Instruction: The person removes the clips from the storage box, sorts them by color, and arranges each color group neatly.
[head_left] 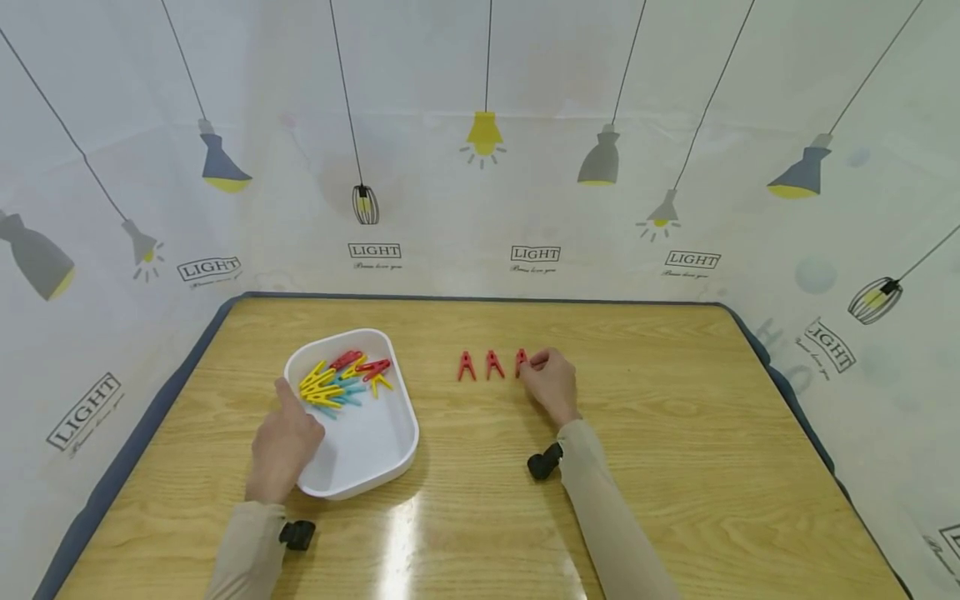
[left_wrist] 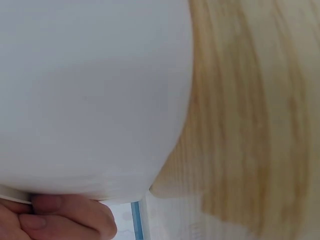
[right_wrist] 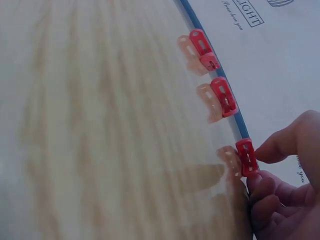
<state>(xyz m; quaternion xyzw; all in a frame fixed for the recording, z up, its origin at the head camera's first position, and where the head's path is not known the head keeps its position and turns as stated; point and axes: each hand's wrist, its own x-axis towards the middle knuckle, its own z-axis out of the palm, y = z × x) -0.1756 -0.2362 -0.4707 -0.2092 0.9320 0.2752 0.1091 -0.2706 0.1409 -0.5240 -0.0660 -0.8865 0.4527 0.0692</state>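
Placement: my right hand (head_left: 551,386) seemingly pinches third red A-shaped plastic clip (right_wrist: 246,158); left hand (head_left: 284,443) grips white plastic tray (head_left: 367,446). Next calls for release.

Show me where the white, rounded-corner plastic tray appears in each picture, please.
Head: the white plastic tray sits left of centre.
Left wrist: it fills most of the left half, seen close up.
Right wrist: it is not in this picture.
Shared landmark: the light-brown, wood-grained tabletop, visible in all three.
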